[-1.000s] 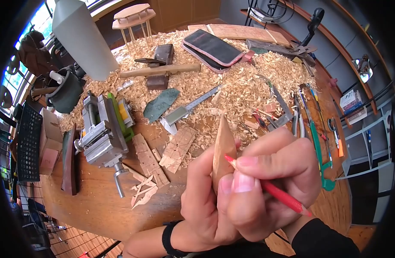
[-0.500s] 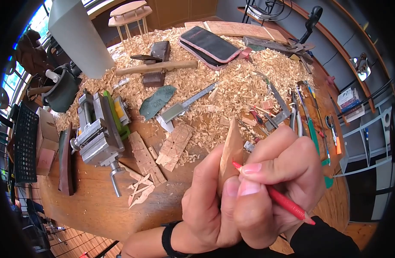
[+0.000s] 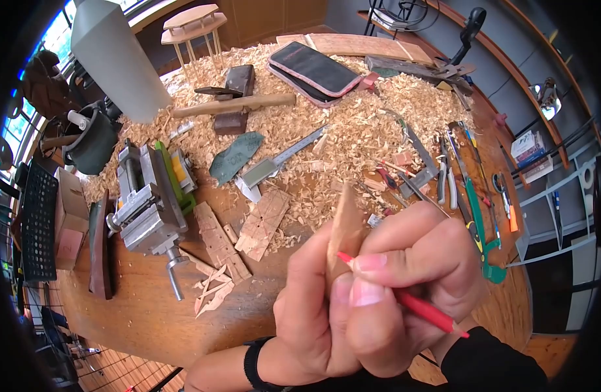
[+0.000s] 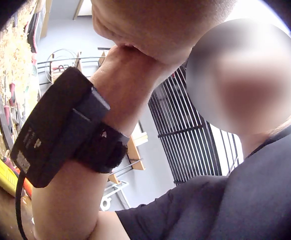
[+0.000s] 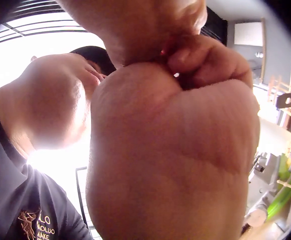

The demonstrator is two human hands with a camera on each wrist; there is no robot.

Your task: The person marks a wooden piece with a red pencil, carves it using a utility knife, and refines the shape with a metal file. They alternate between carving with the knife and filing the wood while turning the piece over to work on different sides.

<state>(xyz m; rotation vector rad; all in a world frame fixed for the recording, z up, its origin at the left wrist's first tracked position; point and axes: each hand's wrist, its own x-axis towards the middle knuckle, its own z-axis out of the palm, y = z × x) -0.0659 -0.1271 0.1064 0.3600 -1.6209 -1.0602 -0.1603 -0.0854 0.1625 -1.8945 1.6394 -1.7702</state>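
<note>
In the head view my left hand (image 3: 313, 304) grips a slim, pale piece of wood (image 3: 343, 225) with a pointed top end standing up out of the fingers. My right hand (image 3: 418, 261) pinches a red pencil (image 3: 432, 312) between thumb and fingertips. Both pencil ends are sharpened, and the upper red tip lies right at the wood's face, just above the left thumb. The two hands are pressed together, so the lower part of the wood is hidden. The right wrist view is mostly filled by the right hand's palm side.
Wood shavings (image 3: 359, 144) cover the back of the table. Left of the hands stand a metal vise (image 3: 150, 202) and marked wood pieces (image 3: 264, 222). Behind lie a digital caliper (image 3: 261, 171), a hammer-like wooden tool (image 3: 235, 104) and a black case (image 3: 317, 68). Pliers (image 3: 447, 176) and scissors (image 3: 501, 186) lie right.
Both hands, with the wood and pencil, have shifted slightly left since half a second ago. The pencil tip has moved from the wood's right edge leftward and down its face.
</note>
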